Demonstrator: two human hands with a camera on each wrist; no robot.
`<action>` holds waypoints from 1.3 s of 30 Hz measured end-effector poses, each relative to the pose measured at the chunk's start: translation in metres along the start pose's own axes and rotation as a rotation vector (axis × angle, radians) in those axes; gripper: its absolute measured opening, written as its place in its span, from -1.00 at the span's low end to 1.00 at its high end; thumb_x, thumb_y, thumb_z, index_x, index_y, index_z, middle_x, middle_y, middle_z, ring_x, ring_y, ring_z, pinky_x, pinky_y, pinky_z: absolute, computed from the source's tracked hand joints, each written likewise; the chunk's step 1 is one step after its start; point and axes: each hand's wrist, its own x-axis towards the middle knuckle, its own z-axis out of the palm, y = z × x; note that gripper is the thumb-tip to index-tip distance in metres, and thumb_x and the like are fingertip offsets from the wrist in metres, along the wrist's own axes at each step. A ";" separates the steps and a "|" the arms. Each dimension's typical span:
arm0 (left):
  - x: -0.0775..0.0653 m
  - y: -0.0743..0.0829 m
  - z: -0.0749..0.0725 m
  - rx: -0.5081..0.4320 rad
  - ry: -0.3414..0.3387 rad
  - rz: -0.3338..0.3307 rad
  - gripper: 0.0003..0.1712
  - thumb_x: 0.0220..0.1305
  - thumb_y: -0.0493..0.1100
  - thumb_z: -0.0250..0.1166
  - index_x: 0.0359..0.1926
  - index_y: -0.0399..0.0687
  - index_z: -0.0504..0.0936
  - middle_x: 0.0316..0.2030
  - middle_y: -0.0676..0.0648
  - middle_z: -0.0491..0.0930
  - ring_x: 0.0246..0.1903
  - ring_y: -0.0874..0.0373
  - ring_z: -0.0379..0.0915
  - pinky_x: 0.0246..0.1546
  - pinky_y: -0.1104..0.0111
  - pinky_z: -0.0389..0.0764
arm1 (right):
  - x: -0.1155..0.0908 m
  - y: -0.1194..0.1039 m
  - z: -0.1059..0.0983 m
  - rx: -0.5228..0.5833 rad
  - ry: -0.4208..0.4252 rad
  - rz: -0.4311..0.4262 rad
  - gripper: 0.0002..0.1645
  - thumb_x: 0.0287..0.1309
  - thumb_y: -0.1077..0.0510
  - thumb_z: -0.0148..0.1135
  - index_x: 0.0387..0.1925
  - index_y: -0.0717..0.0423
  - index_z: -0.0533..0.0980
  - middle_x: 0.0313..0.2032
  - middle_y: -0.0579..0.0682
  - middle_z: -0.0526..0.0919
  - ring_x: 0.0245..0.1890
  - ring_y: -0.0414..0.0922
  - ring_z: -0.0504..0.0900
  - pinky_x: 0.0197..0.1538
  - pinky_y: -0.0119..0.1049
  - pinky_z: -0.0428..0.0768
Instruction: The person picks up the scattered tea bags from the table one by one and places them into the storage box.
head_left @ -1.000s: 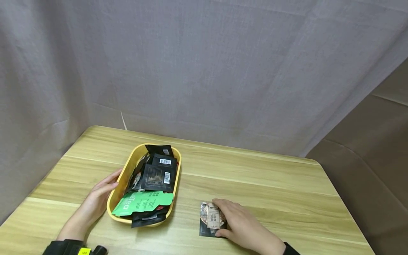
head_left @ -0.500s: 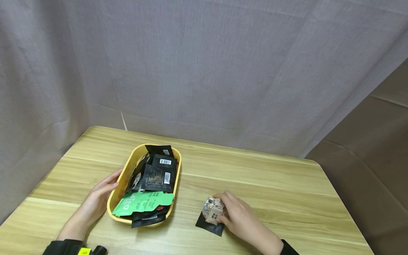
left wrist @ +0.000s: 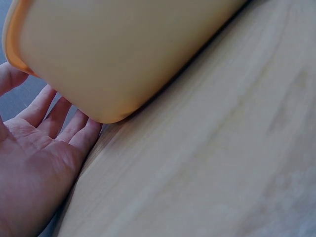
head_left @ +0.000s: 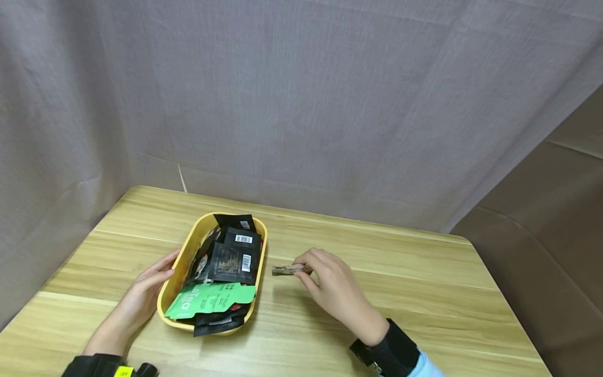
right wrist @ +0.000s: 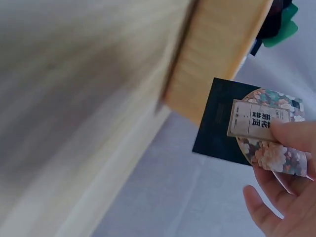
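Note:
A yellow plastic basket (head_left: pixel 166 306) stands on the left part of the table, filled with black tea sachets (head_left: pixel 232 264) and a green packet (head_left: pixel 212 300) printed with "Tea". Against its left side rests my left hand (head_left: pixel 143 293), fingers extended along the wall and thumb by the rim. My right hand (head_left: pixel 332 285) pinches a tea sachet (head_left: pixel 285 270) between thumb and fingers, right of the basket and above the table. In the right wrist view that sachet (right wrist: pixel 222 123) shows a dark end, a floral print and a pale label with Chinese characters.
The wooden table (head_left: pixel 400 277) runs back to a grey cloth curtain (head_left: pixel 301 104). More cloth hangs at the left and right sides. One black sachet (head_left: pixel 219 324) pokes over the basket's near rim.
My right hand has lifted the tea sachet off the table and carried it up and left towards the basket, turning it edge-on to the head view. The left hand stays at the basket.

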 end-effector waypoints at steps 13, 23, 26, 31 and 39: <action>0.001 -0.001 0.000 0.027 0.013 -0.019 -0.45 0.53 -0.30 -0.17 0.48 -0.01 0.22 0.25 0.29 0.42 0.22 0.45 0.31 0.14 0.57 0.36 | 0.082 -0.023 0.028 0.007 0.084 -0.207 -0.78 0.11 0.31 0.41 -0.21 0.03 0.63 -0.18 -0.14 0.70 -0.10 -0.19 0.61 0.10 -0.35 0.49; 0.001 0.000 0.001 -0.018 -0.016 0.012 -0.46 0.54 -0.32 -0.20 0.34 0.25 0.40 0.23 0.26 0.46 0.20 0.42 0.35 0.13 0.57 0.37 | 0.127 -0.050 0.046 -0.081 0.033 -0.392 -0.85 0.24 0.21 0.34 -0.18 -0.05 0.69 -0.15 -0.18 0.72 0.00 -0.17 0.58 0.25 -0.40 0.36; 0.001 -0.001 0.000 0.002 -0.009 -0.001 -0.47 0.54 -0.31 -0.20 0.40 0.15 0.34 0.24 0.27 0.44 0.21 0.42 0.34 0.14 0.57 0.36 | 0.134 -0.052 0.053 -0.135 -0.029 -0.446 -0.84 0.26 0.21 0.31 -0.18 -0.07 0.71 -0.16 -0.20 0.72 0.01 -0.15 0.57 0.20 -0.37 0.40; 0.000 -0.001 0.000 0.000 -0.015 -0.007 -0.47 0.54 -0.30 -0.20 0.43 0.07 0.29 0.26 0.24 0.43 0.21 0.38 0.34 0.13 0.54 0.39 | 0.138 -0.050 0.066 -0.210 -0.163 -0.456 -0.80 0.30 0.17 0.27 -0.12 -0.13 0.73 -0.14 -0.28 0.72 0.03 -0.20 0.53 0.23 -0.38 0.38; 0.002 -0.003 0.000 -0.018 -0.015 0.004 -0.48 0.53 -0.32 -0.20 0.35 0.19 0.38 0.26 0.21 0.44 0.20 0.34 0.38 0.13 0.52 0.42 | 0.133 -0.045 0.072 -0.297 -0.278 -0.401 -0.72 0.30 0.11 0.28 0.02 -0.15 0.68 0.01 -0.24 0.67 0.16 -0.19 0.49 0.32 -0.27 0.33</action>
